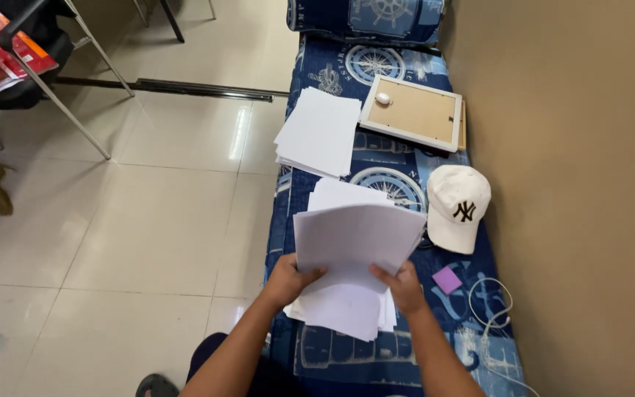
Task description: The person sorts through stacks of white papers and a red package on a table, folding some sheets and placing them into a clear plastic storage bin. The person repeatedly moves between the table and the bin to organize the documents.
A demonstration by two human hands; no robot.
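Left hand (285, 281) and right hand (404, 287) both clenched on the lower edge of a fanned sheaf of white paper (358, 237), thumbs on top, fingers hidden beneath; sheets thin, smooth, matt, slightly bowed upward and splayed at the corners. Held just above a loose pile of similar sheets (347, 309) lying flat on a narrow mattress (332, 360) covered in dark blue cloth printed with pale nautical wheels and compasses. Farther up the mattress, well apart from the hands, a neater rectangular stack of white paper (319, 132), overhanging the cloth's left edge. Beside it a white-rimmed picture frame (411, 113) lying face down, tan fibreboard back showing. Near the sheaf's right corner a soft white cotton cap (456, 206), rounded crown, dark stitched emblem. Just right of the right hand a small lilac square pad (447, 279) and a looping thin white cable (490, 309). Glossy cream floor tiles (148, 220) to the left, plain tan wall (582, 184) to the right
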